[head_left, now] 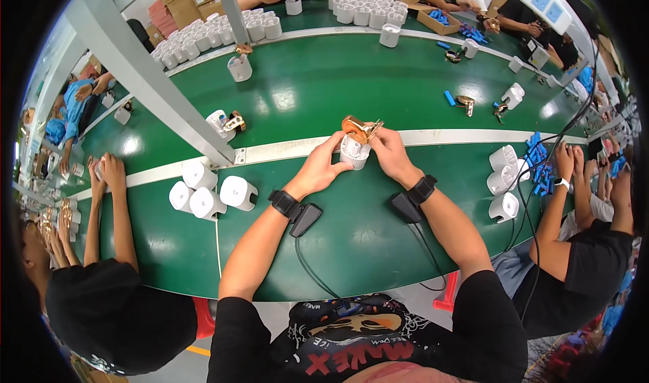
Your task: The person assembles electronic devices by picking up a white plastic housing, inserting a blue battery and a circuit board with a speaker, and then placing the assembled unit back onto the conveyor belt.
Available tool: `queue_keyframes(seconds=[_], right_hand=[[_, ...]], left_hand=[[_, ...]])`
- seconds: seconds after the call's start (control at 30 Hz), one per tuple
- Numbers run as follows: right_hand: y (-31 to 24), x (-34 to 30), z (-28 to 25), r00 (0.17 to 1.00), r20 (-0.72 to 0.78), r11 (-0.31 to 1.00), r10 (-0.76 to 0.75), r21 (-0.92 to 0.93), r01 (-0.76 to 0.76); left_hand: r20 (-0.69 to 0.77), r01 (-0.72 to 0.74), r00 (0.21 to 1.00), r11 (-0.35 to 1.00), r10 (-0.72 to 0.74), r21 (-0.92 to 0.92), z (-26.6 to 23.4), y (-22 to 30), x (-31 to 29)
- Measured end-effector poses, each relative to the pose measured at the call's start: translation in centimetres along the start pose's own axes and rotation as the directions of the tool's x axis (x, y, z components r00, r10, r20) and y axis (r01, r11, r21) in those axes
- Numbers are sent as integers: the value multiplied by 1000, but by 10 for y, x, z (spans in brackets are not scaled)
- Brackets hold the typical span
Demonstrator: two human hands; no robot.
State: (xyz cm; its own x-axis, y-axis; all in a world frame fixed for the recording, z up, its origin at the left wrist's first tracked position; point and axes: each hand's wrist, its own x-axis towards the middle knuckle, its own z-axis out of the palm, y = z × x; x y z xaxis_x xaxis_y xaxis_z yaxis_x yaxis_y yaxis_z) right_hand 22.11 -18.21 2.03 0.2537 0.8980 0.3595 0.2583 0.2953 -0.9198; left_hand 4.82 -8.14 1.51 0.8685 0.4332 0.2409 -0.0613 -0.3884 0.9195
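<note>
Over the green table in front of me, my left hand [322, 168] is closed around a white round plastic housing [354, 152]. Against the top of that housing sits a copper-coloured round metal part [356, 127], tilted, with thin prongs on its right side. My right hand [393, 158] pinches at the right side of this part, near the prongs; the fingertips are partly hidden. Each wrist wears a black strap with a small black box and a cable. To the left of my forearm several white housings [204, 202] stand in a group.
A pale rail [284, 150] divides my table from a green belt [284, 99] carrying housings and metal parts. A grey post [145, 79] rises at left. At right are white housings [503, 208], blue cylinders [539, 158] and hanging black cables. Co-workers sit on both sides and opposite.
</note>
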Motion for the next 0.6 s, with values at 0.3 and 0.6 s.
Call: queue_keyframes(seconds=[0.3,0.6], right_hand=[[7,-3,0,1000,-19,1000,-20,-6,20],[15,-5,0,999,-35,1000,-2,-23,1]], left_hand=[[-6,27,1000,999,-27,29,4,6,2],[16,47,999,999,-47,7,6,3,1]])
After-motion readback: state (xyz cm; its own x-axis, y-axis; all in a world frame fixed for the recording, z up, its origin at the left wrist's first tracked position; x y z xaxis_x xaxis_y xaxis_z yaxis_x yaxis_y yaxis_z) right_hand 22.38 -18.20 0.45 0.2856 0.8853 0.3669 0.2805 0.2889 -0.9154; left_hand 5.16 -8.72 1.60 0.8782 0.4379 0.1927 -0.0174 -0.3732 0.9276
